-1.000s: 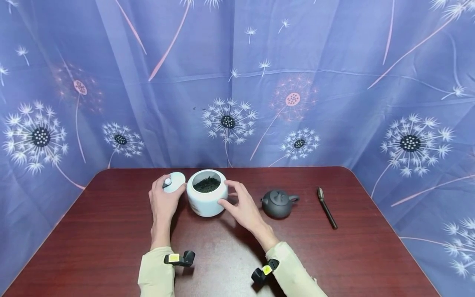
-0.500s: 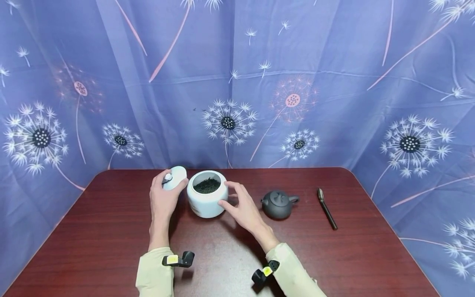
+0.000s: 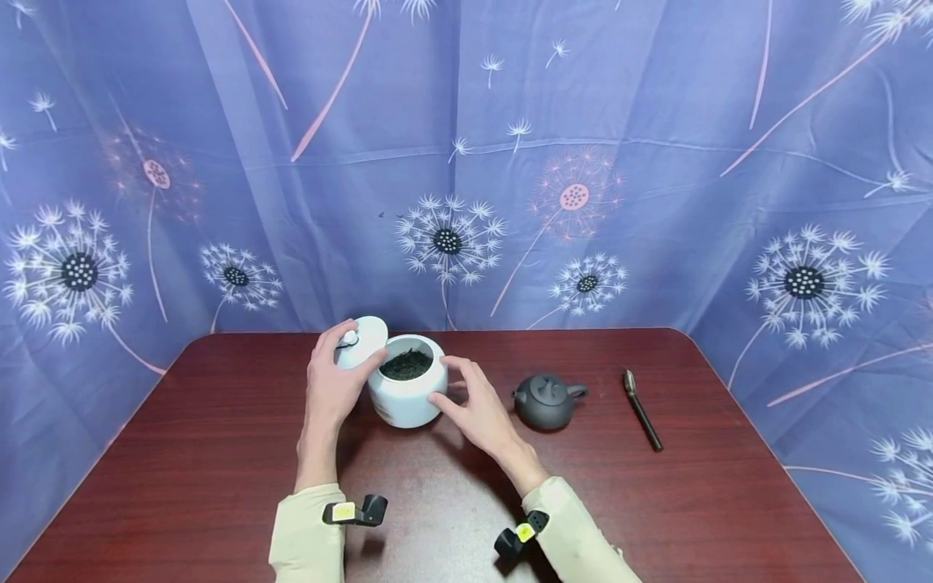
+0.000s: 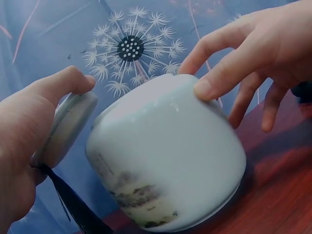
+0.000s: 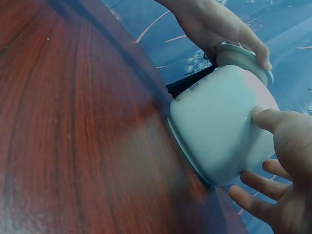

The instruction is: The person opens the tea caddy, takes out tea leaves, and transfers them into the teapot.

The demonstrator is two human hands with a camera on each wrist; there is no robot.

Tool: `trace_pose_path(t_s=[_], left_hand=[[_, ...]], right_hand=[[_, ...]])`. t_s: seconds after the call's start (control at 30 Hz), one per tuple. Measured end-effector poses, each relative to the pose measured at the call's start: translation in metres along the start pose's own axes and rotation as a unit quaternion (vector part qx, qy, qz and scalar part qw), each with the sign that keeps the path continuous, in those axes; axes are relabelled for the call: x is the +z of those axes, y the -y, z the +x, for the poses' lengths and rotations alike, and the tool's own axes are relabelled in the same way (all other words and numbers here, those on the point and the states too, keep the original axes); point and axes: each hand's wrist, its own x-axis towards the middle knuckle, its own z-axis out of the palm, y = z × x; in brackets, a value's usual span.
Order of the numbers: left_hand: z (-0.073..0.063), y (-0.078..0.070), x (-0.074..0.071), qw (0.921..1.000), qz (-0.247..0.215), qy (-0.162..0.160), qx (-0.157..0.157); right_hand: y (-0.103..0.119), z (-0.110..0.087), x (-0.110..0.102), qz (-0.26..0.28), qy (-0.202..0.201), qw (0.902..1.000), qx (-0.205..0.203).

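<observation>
A white ceramic jar (image 3: 405, 402) stands on the table with its mouth uncovered, and dark tea leaves (image 3: 406, 364) show inside. My left hand (image 3: 331, 387) grips the white lid (image 3: 370, 336) by its edge, tilted, just above the jar's left rim. From the lid hangs a black tassel (image 4: 73, 202), seen in the left wrist view. My right hand (image 3: 477, 409) holds the jar's right side, thumb at the front and forefinger near the rim. A brownish painted scene (image 4: 141, 195) marks the jar's lower wall.
Right of the right hand sits a dark clay teapot (image 3: 545, 402), its handle pointing right. Further right lies a dark slender tool (image 3: 643, 411) with a scoop-like metallic tip. A blue dandelion-print curtain (image 3: 466, 162) hangs behind the reddish wooden table (image 3: 182, 486).
My left hand has lifted the lid and carried it right, from beside the jar to over its left rim. The right hand and the jar have stayed in place.
</observation>
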Motion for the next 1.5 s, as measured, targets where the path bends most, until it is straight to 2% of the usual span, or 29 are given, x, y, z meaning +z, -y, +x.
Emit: trace_pose_path(t_s=[0.13, 0.37, 0.67, 1.07, 1.33, 1.5], left_hand=[[-0.001, -0.005, 0.003, 0.9998, 0.01, 0.014, 0.011], [-0.004, -0.014, 0.011, 0.9965, 0.058, 0.054, 0.025], [-0.008, -0.022, 0.018, 0.9888, 0.09, 0.09, 0.078], [-0.01, -0.023, 0.03, 0.9818, 0.106, 0.102, 0.121], [-0.011, -0.023, 0.036, 0.9774, 0.134, 0.114, 0.118], [-0.013, -0.028, 0.035, 0.9763, 0.144, 0.128, 0.098]], right_hand=[[0.0, 0.0, 0.0, -0.004, 0.002, 1.0, -0.001], [0.0, 0.0, -0.001, -0.005, 0.002, 1.0, 0.0], [0.0, 0.0, -0.001, -0.013, 0.006, 0.9999, 0.001], [-0.001, -0.001, 0.0, -0.012, 0.007, 0.9999, 0.004], [-0.002, -0.002, -0.001, -0.014, 0.004, 0.9999, 0.001], [-0.003, -0.001, 0.0, -0.013, 0.003, 0.9999, 0.001]])
